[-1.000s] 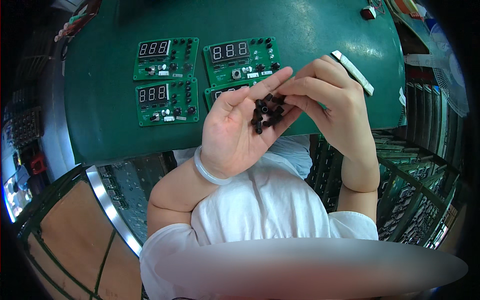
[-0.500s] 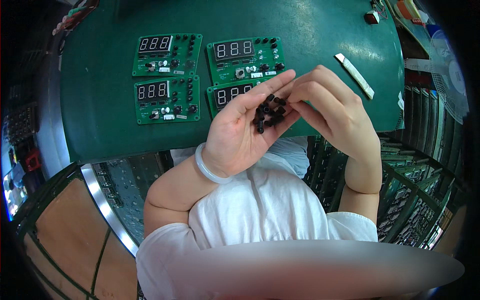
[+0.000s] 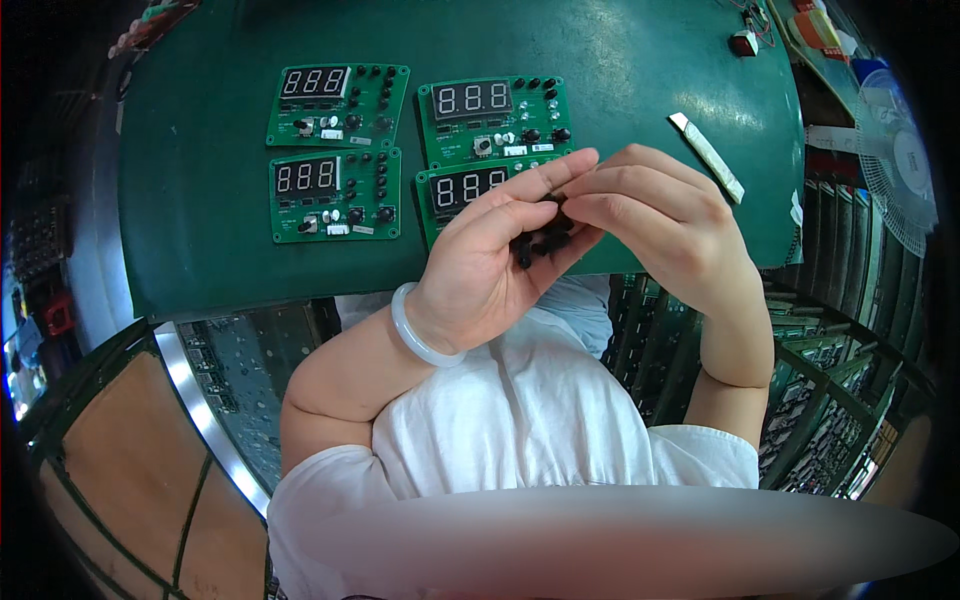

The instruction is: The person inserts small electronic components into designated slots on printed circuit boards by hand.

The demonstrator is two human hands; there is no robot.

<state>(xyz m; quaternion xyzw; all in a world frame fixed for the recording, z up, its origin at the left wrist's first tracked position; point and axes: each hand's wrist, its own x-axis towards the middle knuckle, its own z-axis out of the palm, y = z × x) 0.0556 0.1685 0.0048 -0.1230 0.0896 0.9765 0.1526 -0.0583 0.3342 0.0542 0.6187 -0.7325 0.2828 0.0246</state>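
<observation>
The left hand cups small black knobs — the right hand pinches one, above the bench's near edge.

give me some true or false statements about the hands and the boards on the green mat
1. The left hand cups a pile of small black parts. True.
2. Six circuit boards lie on the green mat. False: four circuit boards lie there, in two rows.
3. The right hand rests flat on the mat. False: it is raised, its fingertips at the black parts.
4. A pale bangle circles the left wrist. True.
5. A white strip lies right of the boards. True.
</observation>
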